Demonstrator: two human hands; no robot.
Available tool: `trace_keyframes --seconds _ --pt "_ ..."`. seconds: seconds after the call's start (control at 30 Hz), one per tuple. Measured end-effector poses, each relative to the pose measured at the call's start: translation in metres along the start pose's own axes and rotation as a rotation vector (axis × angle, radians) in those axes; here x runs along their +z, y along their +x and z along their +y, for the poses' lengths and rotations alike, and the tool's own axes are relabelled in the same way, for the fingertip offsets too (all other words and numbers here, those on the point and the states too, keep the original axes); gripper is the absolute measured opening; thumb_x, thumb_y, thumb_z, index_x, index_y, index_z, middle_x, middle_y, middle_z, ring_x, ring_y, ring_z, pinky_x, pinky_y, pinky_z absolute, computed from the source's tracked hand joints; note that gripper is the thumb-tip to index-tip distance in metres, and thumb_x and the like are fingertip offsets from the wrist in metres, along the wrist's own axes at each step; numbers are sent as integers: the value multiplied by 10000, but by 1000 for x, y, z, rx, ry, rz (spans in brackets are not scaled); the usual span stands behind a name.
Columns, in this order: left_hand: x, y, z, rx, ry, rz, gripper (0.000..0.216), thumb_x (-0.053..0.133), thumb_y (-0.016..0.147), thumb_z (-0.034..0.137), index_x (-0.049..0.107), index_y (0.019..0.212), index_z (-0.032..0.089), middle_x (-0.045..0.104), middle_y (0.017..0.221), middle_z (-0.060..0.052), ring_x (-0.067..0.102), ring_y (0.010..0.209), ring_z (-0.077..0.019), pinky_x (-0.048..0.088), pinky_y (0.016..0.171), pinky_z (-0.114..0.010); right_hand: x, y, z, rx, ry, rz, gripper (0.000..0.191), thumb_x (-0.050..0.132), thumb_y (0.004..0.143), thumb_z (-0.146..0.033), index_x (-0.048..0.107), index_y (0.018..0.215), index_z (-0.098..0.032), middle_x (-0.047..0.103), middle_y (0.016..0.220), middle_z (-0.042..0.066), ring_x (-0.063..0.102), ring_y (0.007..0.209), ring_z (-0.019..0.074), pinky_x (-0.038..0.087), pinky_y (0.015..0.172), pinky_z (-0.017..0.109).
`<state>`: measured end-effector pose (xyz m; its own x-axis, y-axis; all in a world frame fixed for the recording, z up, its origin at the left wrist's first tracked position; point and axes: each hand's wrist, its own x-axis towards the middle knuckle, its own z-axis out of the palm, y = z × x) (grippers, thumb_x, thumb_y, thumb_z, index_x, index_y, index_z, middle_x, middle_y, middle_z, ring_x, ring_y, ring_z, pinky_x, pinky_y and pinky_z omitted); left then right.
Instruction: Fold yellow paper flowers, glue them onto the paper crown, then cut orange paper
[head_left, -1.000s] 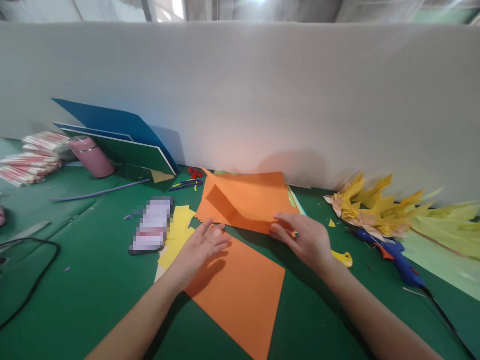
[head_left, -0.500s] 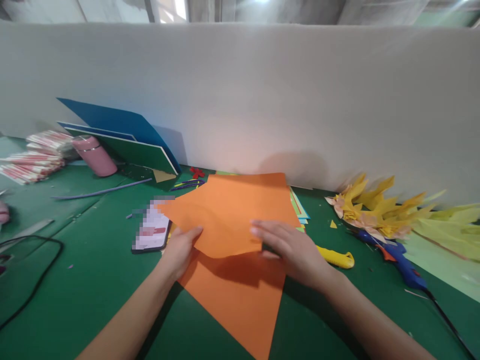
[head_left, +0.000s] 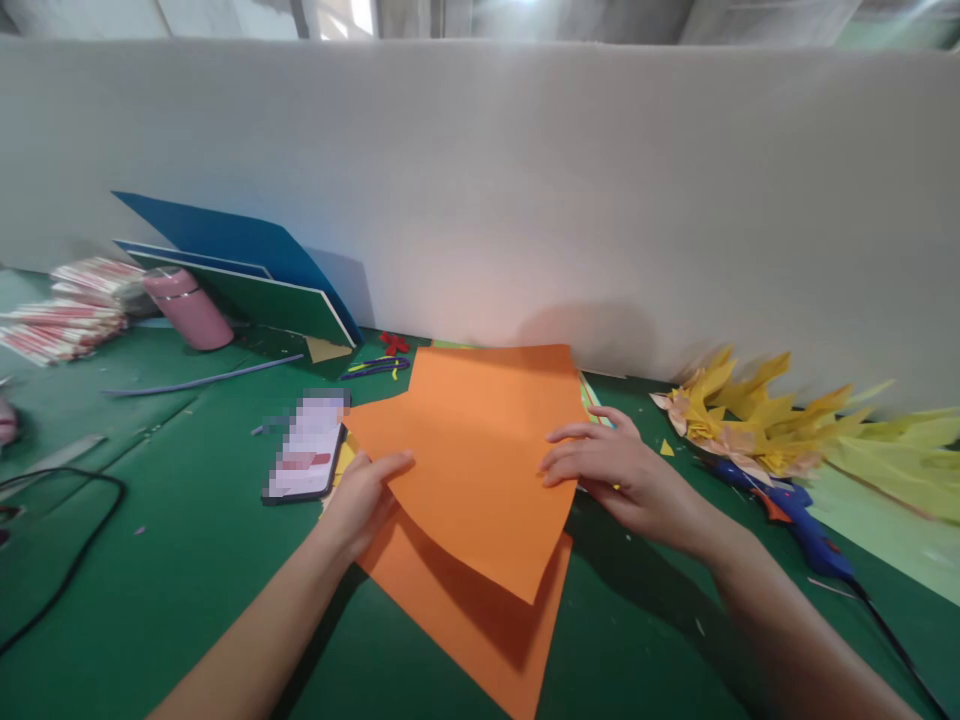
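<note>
Head view: left hand (head_left: 366, 505) pinches the left side of the upper orange sheet (head_left: 480, 490), thumb on top, fingers hidden underneath. Right hand (head_left: 619, 470) is at the right edge of the same sheet, fingers slightly spread and bent over the top face; can't tell whether the thumb pinches from below. Upper sheet sits between the hands, bowed, near corner lifted and casting a shadow on the lower orange sheet (head_left: 450, 610), which lies skewed on the green table (head_left: 150, 630). Far edge of the upper sheet blends into more orange paper behind, so can't separate the two there. Phone (head_left: 311, 450) lies left of the sheets, screen pixelated, with yellow paper (head_left: 345, 457) showing in the gap between. Behind left: pink bottle (head_left: 191, 312) beside a leaning green board (head_left: 255, 300), blue board (head_left: 217, 235) tilted behind that, red-and-white bundles (head_left: 71, 310) at far left. Purple strip (head_left: 202, 382) lies in front of the bottle; small red piece (head_left: 394, 345) is near the boards' right end. Right side: blue glue gun (head_left: 817, 540) with black cord, just in front of yellow paper leaves (head_left: 757, 410). White wall (head_left: 465, 180) runs across the back.
</note>
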<state>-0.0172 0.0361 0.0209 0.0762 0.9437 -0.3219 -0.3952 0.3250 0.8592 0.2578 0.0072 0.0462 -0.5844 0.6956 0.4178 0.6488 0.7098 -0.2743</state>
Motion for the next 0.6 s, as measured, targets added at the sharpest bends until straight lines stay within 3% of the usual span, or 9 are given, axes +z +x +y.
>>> trace_keyframes --seconds 0.13,0.3,0.47,0.6 --pt "1 2 1 65 -20 21 507 699 599 140 600 1092 206 726 931 -67 691 837 -271 543 704 -362 -15 -2 -11 39 56 -108 304 341 886 -76 577 905 -267 687 885 0 591 1032 190 169 1044 515" --pt "4 -3 -2 172 19 -81 662 636 610 65 535 1224 292 684 1105 -37 656 974 -236 527 779 -298 -12 2 -21 84 44 59 250 377 904 -133 510 1068 -267 678 905 21 625 811 178 281 996 479" --pt "6 -13 -8 94 69 -232 469 696 606 114 654 1047 268 699 1088 -43 642 1002 -264 530 721 -285 7 10 -30 117 -125 202 291 370 911 -147 490 1149 -266 687 932 36 620 826 207 319 904 437" --pt "6 -19 -13 48 173 -226 305 717 607 152 715 893 259 739 948 -34 658 943 -264 529 685 -296 19 14 -33 119 -254 201 288 380 932 -173 501 1192 -209 696 894 48 601 795 205 322 820 383"
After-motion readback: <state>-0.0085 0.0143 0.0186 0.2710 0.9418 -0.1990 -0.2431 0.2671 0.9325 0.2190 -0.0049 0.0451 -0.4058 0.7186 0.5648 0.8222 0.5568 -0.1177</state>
